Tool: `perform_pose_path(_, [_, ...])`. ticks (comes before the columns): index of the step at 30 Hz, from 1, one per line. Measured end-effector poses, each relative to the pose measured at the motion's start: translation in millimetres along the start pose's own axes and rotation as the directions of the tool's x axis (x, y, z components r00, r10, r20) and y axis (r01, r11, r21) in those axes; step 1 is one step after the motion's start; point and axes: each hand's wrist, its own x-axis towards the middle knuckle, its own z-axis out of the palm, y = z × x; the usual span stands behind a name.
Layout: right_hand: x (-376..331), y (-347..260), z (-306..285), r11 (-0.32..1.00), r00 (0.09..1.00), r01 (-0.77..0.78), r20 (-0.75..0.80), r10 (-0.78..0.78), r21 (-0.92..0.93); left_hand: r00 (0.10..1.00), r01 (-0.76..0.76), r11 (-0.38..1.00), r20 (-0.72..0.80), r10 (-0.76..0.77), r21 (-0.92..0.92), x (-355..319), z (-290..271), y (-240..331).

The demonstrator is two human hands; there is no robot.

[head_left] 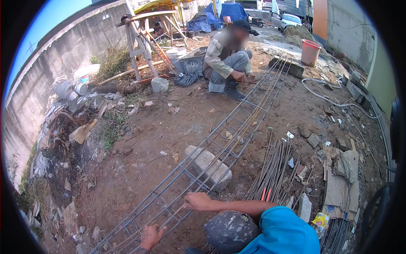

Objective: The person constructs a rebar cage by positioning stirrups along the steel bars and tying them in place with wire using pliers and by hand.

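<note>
A long rebar cage [234, 127] of steel bars and square ties runs from the lower left up to the far right. My right hand [198, 201] is closed around a bar at the cage's near part, its arm in a blue sleeve. Lower left, my left hand [151, 236] lies at the cage's side bars with the thumb and fingers apart. A pale concrete block [208, 167] sits under the middle of the cage. Beyond it squats a co-worker [226, 59], whose hands [243, 77] are close to the cage's far part.
Loose steel rods [270, 169] lie right of the cage. A red bucket [311, 53] and a pale hose [334, 101] are at the far right. Rubble [63, 139] lines the wall at left. A wooden stand [139, 46] and a dark tub [190, 63] stand behind.
</note>
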Motion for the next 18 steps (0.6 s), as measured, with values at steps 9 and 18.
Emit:
perform_pose_path(9, [3.1, 5.1, 6.0, 1.000, 1.000, 0.000, 0.015, -0.001, 0.024, 1.000, -0.026, 1.000, -0.012, 0.026, 0.010, 2.3, 7.7, -6.5])
perform_pose_path(18, [2.8, 4.8, 7.5, 0.998, 1.000, 0.011, -0.003, -0.010, 0.058, 1.000, -0.022, 1.000, -0.012, 0.022, 0.012, 0.6, 3.7, -1.7])
